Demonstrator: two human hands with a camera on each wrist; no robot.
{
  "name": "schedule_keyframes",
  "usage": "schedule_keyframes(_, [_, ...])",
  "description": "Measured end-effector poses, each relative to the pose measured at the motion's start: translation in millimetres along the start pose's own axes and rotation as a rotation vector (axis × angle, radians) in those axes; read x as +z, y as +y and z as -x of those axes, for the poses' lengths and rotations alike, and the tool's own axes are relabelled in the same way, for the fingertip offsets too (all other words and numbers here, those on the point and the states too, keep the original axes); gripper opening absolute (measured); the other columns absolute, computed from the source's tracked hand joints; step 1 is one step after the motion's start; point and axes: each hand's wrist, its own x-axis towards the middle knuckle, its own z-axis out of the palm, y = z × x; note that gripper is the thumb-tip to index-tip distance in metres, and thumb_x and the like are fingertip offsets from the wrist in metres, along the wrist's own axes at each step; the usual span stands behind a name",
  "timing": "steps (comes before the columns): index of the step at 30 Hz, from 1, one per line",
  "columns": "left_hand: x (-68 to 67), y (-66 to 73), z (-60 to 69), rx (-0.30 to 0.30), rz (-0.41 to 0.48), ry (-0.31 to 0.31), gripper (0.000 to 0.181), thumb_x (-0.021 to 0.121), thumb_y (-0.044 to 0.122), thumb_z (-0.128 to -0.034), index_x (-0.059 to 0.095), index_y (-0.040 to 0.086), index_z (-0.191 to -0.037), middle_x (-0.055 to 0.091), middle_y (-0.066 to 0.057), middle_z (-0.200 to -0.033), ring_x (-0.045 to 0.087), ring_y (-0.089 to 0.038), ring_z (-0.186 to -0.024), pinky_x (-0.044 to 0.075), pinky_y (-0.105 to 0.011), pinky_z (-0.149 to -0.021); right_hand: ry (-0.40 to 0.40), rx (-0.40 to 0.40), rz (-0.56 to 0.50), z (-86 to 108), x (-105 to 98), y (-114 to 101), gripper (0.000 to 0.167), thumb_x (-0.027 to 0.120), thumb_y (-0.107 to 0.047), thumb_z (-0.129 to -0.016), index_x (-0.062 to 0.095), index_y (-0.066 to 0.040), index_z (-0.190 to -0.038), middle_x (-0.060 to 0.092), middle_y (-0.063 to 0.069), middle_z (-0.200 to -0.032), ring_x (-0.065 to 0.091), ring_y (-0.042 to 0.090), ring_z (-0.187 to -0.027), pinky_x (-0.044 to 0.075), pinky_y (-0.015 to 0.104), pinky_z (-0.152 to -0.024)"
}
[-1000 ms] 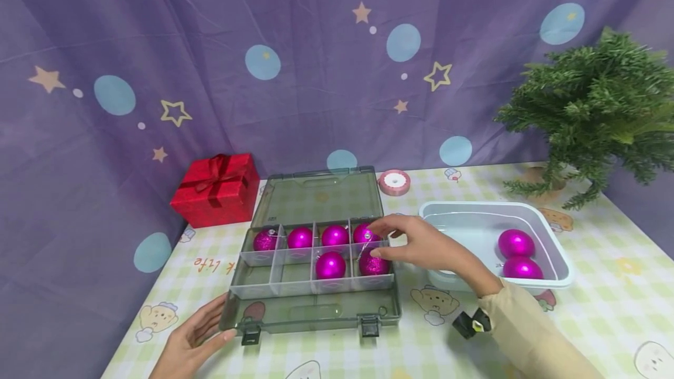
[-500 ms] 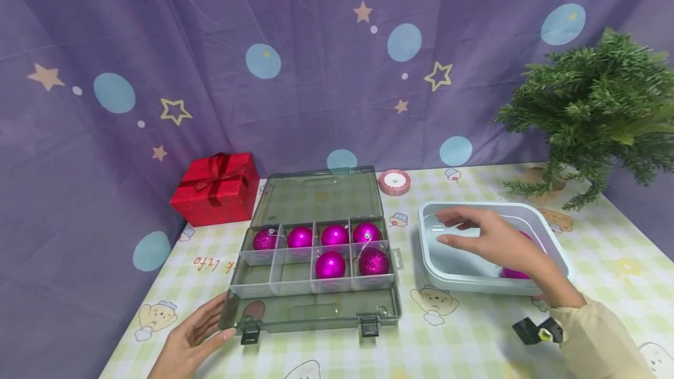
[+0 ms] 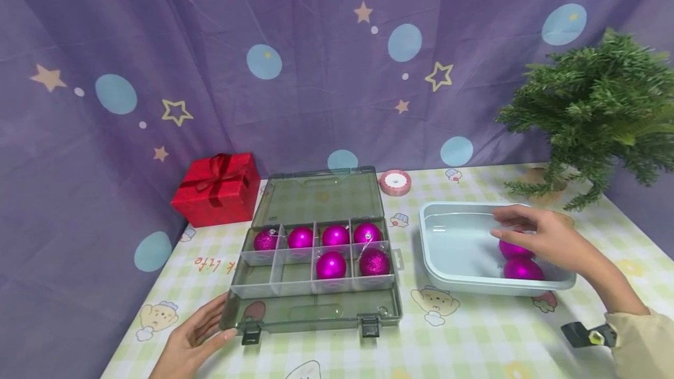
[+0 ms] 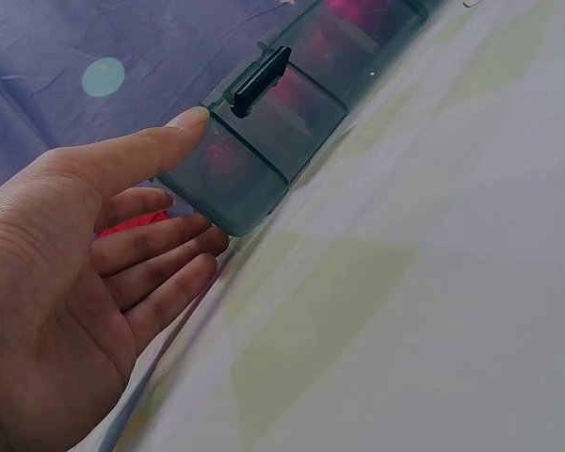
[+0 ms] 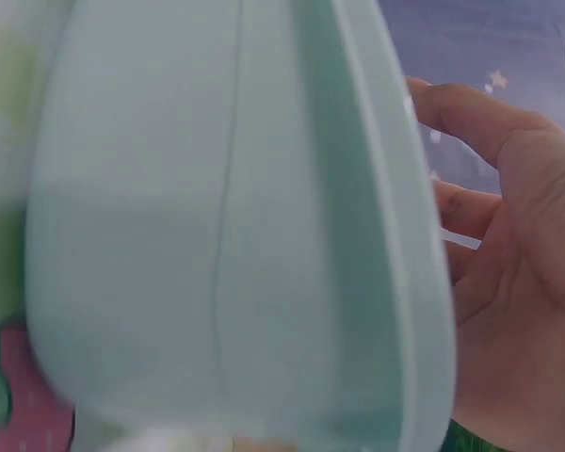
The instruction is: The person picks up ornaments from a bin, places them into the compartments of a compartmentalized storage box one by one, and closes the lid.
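Note:
My left hand [image 3: 192,341] rests at the near left corner of a clear grey-green compartment box [image 3: 316,312], its lid laid back. In the left wrist view, the thumb lies on the corner and the rather straight fingers touch the side. Shiny magenta baubles [image 3: 331,265] and glittery ones [image 3: 375,263] sit in several compartments; the two near left compartments hold none. Over the right part of a pale blue tub [image 3: 433,262] hovers my right hand [image 3: 550,237], fingers apart and holding nothing. Below it lie two magenta baubles [image 3: 523,269], one partly hidden by the hand.
A red gift box [image 3: 218,189] stands behind the compartment box at left. A pink ribbon spool [image 3: 395,182] lies behind the box's right side. The artificial Christmas tree [image 3: 605,92] overhangs the back right. A purple curtain [image 3: 316,28] closes off the back.
My right hand has moved right, from the glittery bauble in the box to above the baubles in the tub. The left hand has stayed at the box's corner.

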Motion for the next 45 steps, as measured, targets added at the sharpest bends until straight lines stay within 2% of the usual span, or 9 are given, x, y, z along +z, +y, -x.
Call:
schedule_keyframes(3, [0.5, 0.1, 0.4, -0.026, 0.002, -0.009, 0.074, 0.08, 0.031, -0.094, 0.046, 0.005, -0.155, 0.052, -0.021, -0.15, 0.055, 0.009, -0.112, 0.052, -0.018, -0.096, 0.007, 0.014, 0.011, 2.8, -4, 9, 0.041, 0.075, -0.015, -0.098, 0.065, 0.002, -0.134, 0.069, 0.02, -0.125, 0.063, -0.006, -0.101, 0.054, 0.013, -0.079])
schedule_keyframes(9, [1.0, 1.0, 0.9, -0.033, 0.003, -0.011, 0.076, 0.08, 0.036, -0.0931, 0.046, 0.006, -0.155, 0.052, -0.02, -0.151, 0.06, -0.014, -0.125, 0.052, -0.019, -0.096, 0.005, 0.031, 0.037, 5.6, -7, 14, 0.042, 0.075, -0.016, -0.098, 0.065, 0.005, -0.132, 0.068, 0.024, -0.126, 0.062, -0.007, -0.101, 0.053, 0.011, -0.08])
schedule_keyframes(12, [0.5, 2.0, 0.8, -0.027, 0.007, -0.01, 0.077, 0.08, 0.037, -0.093, 0.047, 0.007, -0.155, 0.053, -0.019, -0.15, 0.059, -0.005, -0.121, 0.051, -0.017, -0.096, 0.021, 0.021, 0.106, 5.9, -6, 15, 0.042, 0.08, -0.018, -0.094, 0.068, 0.004, -0.129, 0.069, 0.023, -0.122, 0.067, 0.004, -0.101, 0.053, 0.011, -0.08])
schedule_keyframes(17, [-0.2, 1.1, 0.4, 0.014, 0.007, -0.004, 0.074, 0.079, 0.034, -0.094, 0.048, 0.006, -0.154, 0.054, -0.019, -0.149, 0.055, 0.008, -0.115, 0.05, -0.016, -0.096, 0.047, -0.057, 0.277, 5.8, -1, 14, 0.043, 0.086, -0.019, -0.087, 0.072, 0.006, -0.12, 0.074, 0.018, -0.11, 0.071, 0.035, -0.099, 0.062, 0.038, -0.079])
schedule_keyframes(19, [-0.3, 0.1, 0.5, 0.023, 0.004, -0.003, 0.073, 0.08, 0.033, -0.0941, 0.048, 0.006, -0.154, 0.054, -0.019, -0.148, 0.056, 0.006, -0.116, 0.05, -0.016, -0.096, 0.033, -0.061, 0.313, 5.7, 0, 12, 0.046, 0.086, -0.021, -0.087, 0.07, 0.007, -0.12, 0.074, 0.018, -0.107, 0.07, 0.04, -0.098, 0.058, 0.053, -0.082])
schedule_keyframes(24, [-0.2, -2.5, 0.3, 0.026, 0.007, -0.001, 0.072, 0.08, 0.03, -0.0945, 0.048, 0.005, -0.154, 0.054, -0.02, -0.148, 0.056, 0.008, -0.115, 0.051, -0.016, -0.095, -0.016, -0.014, 0.369, 3.6, 2, 7, 0.052, 0.085, -0.024, -0.088, 0.066, 0.01, -0.121, 0.073, 0.02, -0.104, 0.067, 0.045, -0.099, 0.049, 0.063, -0.083])
schedule_keyframes(31, [0.5, -2.7, 0.0, 0.08, 0.015, 0.006, 0.068, 0.078, 0.025, -0.0959, 0.049, 0.002, -0.153, 0.057, -0.021, -0.144, 0.056, 0.008, -0.113, 0.05, -0.014, -0.094, -0.064, 0.018, 0.469, -1.9, 3, 5, 0.054, 0.087, -0.022, -0.084, 0.065, 0.014, -0.118, 0.072, 0.023, -0.101, 0.067, 0.046, -0.094, 0.055, 0.058, -0.075])
schedule_keyframes(39, [0.6, -0.5, 0.1, 0.058, 0.016, 0.0, 0.069, 0.078, 0.026, -0.0959, 0.048, 0.003, -0.153, 0.056, -0.021, -0.145, 0.055, 0.009, -0.113, 0.05, -0.014, -0.095, -0.132, 0.081, 0.445, -7.5, 2, 7, 0.057, 0.087, -0.021, -0.083, 0.062, 0.017, -0.118, 0.068, 0.029, -0.104, 0.065, 0.051, -0.096, 0.056, 0.058, -0.075])
schedule_keyframes(45, [0.2, -0.5, 0.5, 0.053, 0.023, 0.0, 0.069, 0.078, 0.025, -0.0958, 0.048, 0.003, -0.153, 0.055, -0.021, -0.146, 0.055, 0.01, -0.113, 0.05, -0.015, -0.095, -0.164, 0.064, 0.436, -11.5, 2, 7, 0.052, 0.088, -0.018, -0.082, 0.065, 0.016, -0.114, 0.068, 0.017, -0.092, 0.065, 0.034, -0.083, 0.056, 0.047, -0.069])
